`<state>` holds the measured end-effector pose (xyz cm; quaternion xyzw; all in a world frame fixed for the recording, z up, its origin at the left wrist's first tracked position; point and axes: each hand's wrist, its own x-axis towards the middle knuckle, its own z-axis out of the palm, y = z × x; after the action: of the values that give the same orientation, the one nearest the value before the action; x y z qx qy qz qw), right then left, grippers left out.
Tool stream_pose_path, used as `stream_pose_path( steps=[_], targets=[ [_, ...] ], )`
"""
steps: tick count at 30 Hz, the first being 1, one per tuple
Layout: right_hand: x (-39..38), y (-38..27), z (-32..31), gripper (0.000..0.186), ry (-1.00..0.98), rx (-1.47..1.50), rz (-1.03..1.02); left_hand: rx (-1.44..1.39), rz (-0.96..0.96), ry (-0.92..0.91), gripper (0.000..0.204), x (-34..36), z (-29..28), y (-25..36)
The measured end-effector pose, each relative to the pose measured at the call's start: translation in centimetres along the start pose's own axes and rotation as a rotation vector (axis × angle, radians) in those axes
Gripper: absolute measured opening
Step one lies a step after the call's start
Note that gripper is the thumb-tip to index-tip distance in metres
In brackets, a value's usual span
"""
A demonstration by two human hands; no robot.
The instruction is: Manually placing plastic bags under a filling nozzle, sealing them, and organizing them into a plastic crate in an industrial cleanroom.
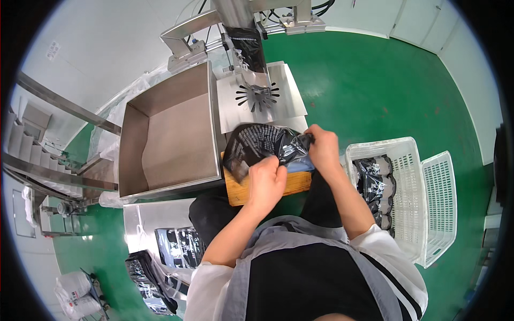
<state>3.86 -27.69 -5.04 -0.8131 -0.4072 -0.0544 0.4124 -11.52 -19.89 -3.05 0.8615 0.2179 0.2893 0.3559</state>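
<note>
A black plastic bag (pixel 251 143) with pale print is between my hands, bulging at its left side and gathered at its right end. My right hand (pixel 324 150) is closed round the gathered end. Lower and to the left, my left hand (pixel 267 182) is closed at the bag's near side, its fingertips against the film. Under the bag lies a wooden board (pixel 297 183) near my knees, with a bit of blue material (pixel 303 165) showing on it. The bag's contents are mostly hidden.
To my left stands a deep steel tray (pixel 179 139). Ahead, a machine's steel tube (pixel 233 13) carries another black bag (pixel 247 48) above a slotted plate (pixel 257 99). A white crate (pixel 407 187) at right holds several filled bags (pixel 373 184). Flat bags (pixel 179 246) lie lower left.
</note>
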Motion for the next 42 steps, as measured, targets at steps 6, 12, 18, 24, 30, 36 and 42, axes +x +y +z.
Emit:
stream_pose_path(
  steps=[6, 12, 18, 24, 30, 36, 42],
  targets=[
    [-0.1, -2.7, 1.1, 0.018, 0.216, -0.076, -0.609, -0.227, -0.31, -0.053, 0.022, 1.1, -0.7, -2.7],
    [-2.5, -0.9, 1.1, 0.021, -0.713, -0.265, -0.394, 0.175, 0.356, -0.144, 0.013, 1.8, -0.4, -1.4],
    [-0.7, 0.0, 1.6, 0.022, -0.495, 0.56, -0.069, 0.215, 0.475, -0.39, 0.009, -2.2, 2.9, 4.9],
    [-0.7, -0.8, 0.6, 0.022, -0.515, 0.434, -0.142, 0.096, 0.482, -0.431, 0.009, -3.5, 2.7, 6.0],
    [-1.3, -1.3, -0.7, 0.022, -0.536, 0.318, -0.202, -0.007, 0.464, -0.424, 0.013, -3.3, 3.2, 4.8],
    [-2.1, -2.2, -4.4, 0.022, -0.546, 0.182, -0.235, 0.068, 0.164, 0.345, 0.024, 5.5, -3.6, -3.3],
    [-0.3, -2.8, -7.5, 0.022, -0.572, 0.059, -0.29, -0.246, -0.222, -0.066, 0.034, 7.8, -0.9, -9.3]
  ],
)
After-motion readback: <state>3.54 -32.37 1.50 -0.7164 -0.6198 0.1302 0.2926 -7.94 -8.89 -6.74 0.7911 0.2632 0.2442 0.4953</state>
